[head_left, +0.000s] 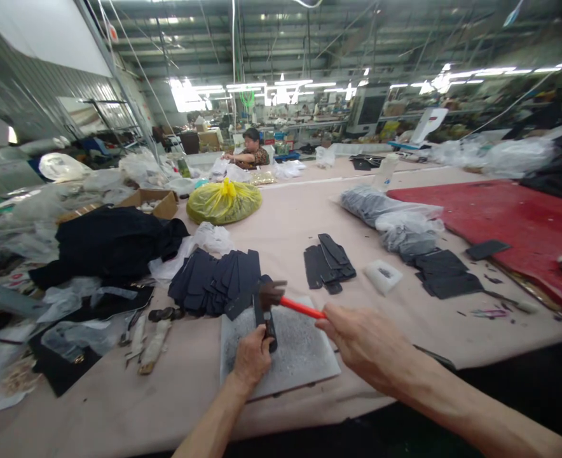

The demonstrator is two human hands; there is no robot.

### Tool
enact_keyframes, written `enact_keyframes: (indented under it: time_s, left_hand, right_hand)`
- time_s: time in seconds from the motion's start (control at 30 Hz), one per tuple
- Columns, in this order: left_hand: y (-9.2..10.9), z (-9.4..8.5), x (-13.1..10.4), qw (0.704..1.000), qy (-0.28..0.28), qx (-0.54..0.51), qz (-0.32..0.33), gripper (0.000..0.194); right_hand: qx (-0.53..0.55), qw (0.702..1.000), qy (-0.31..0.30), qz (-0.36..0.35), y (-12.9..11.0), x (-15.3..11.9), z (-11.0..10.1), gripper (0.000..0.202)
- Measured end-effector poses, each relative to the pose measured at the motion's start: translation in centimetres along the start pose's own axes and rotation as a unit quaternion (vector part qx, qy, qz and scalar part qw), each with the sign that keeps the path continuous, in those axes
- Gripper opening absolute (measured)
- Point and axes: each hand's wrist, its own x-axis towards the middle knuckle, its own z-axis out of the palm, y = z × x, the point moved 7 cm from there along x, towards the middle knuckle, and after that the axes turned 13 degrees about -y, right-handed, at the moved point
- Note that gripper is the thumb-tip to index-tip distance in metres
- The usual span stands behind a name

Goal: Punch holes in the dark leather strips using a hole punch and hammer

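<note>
My right hand [352,334] is wrapped around the red handle of a hammer [304,308]. The hammer's brown head is just above my left hand [252,357], whose fingers are closed on a small dark punch [267,326], partly hidden by the hammer head and fingers. Beneath it lies a narrow black fabric piece [273,343] on a white, grey-smudged board [304,362]. Whether the hammer touches the punch, I cannot tell. A fanned-out stack of black pieces [209,283] overlaps the board's far left edge.
More black pieces lie beyond the board [328,262] and at the right [447,273], near a white block [383,277]. Old hammers [154,343] lie at left. A yellow bag [224,202], a red board [505,210] and a seated person [255,152] are farther back.
</note>
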Motion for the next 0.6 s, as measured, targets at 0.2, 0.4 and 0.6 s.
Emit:
enact_keyframes:
  time_s: [0.2,0.4,0.6]
  left_hand:
    - [0.1,-0.1,0.0,1.0,-0.006,-0.006,0.002,0.012]
    - [0.1,0.0,-0.1,1.0,-0.004,-0.013,0.006,0.016]
    - [-0.2,0.1,-0.1,1.0,-0.003,-0.018,0.007,0.02]
  right_hand:
    - [0.171,0.95,0.255,0.062,0.1,-0.9,-5.3,0.03]
    - [0.058,0.995,-0.051,0.065,2.3,-1.6,4.5,0.026]
    - [0.135,0.949,-0.165,0.233,10.4,-4.1,10.6,0.032]
